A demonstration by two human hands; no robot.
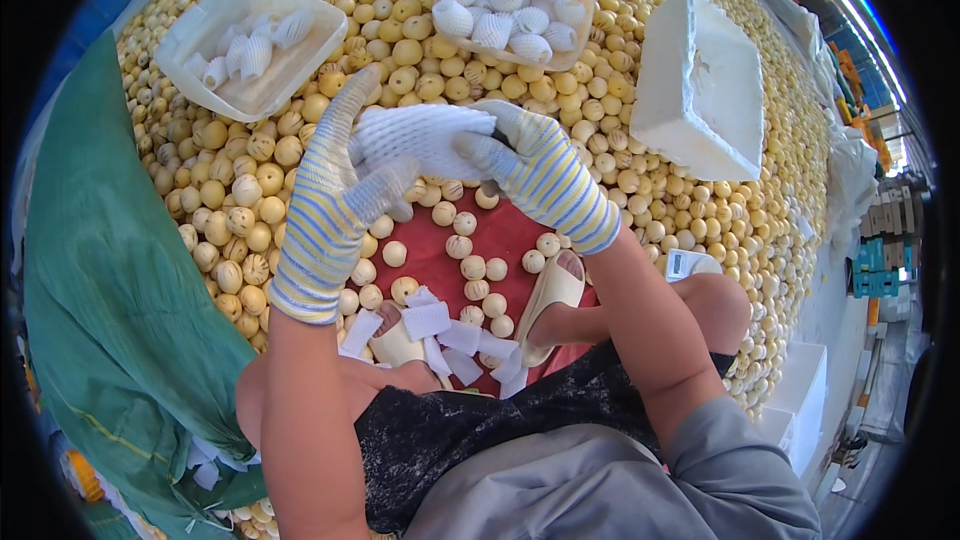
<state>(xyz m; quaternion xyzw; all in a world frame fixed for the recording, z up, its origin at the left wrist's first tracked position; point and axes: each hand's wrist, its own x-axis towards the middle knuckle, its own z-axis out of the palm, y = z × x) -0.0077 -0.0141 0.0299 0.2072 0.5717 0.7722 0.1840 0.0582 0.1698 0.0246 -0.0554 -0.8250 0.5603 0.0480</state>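
Both my hands wear striped knitted gloves and meet over a white foam net sleeve (pixel 420 136), held sideways between them. My left hand (pixel 328 202) closes round one end, its thumb in front and a finger stretched up behind. My right hand (pixel 555 178) pinches the other end, where a small dark thing shows by the fingertips; I cannot tell what it is. Whether a fruit is inside the sleeve is hidden. Below the hands, several loose cream fruits with dark stripes, like pepino melons (pixel 459 246), rest on a red cloth (pixel 418 252). Flat foam sleeves (pixel 427 320) are scattered near my feet.
A heap of pale yellow fruits (pixel 390 8) surrounds me. Beyond my hands stand two plastic tubs (pixel 186 68) holding sleeved fruits, and a white foam box (pixel 665 90) at the right. Green sheeting (pixel 105 260) covers the left side. A small scale (pixel 688 262) is beside my right knee.
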